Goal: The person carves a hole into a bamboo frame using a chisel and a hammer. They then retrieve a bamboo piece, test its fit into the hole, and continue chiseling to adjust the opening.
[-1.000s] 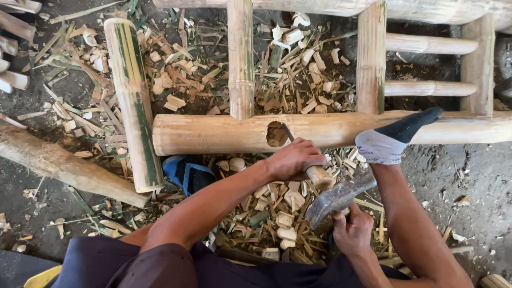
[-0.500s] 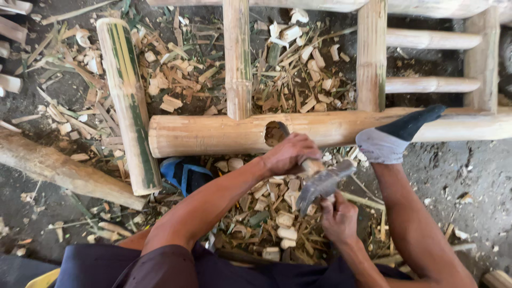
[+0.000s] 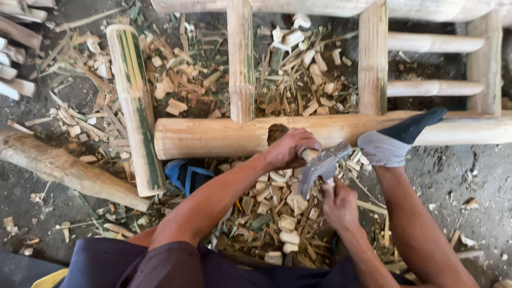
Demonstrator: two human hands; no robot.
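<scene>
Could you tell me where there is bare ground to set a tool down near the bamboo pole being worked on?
Bare ground lies right of the socked foot, below the horizontal bamboo pole. Under the hands, between left hand and right hand, chips crowd everything.

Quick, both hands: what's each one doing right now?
Left hand: closed on a chisel handle.
Right hand: closed around the hammer.

Hidden and cut-off parts around the bamboo pole point(image 3: 213, 137)

Chisel blade covered by left hand point(image 3: 290, 149); hammer point(image 3: 322, 165) handle buried in right hand point(image 3: 338, 205); pole's right end past the edge.
</scene>
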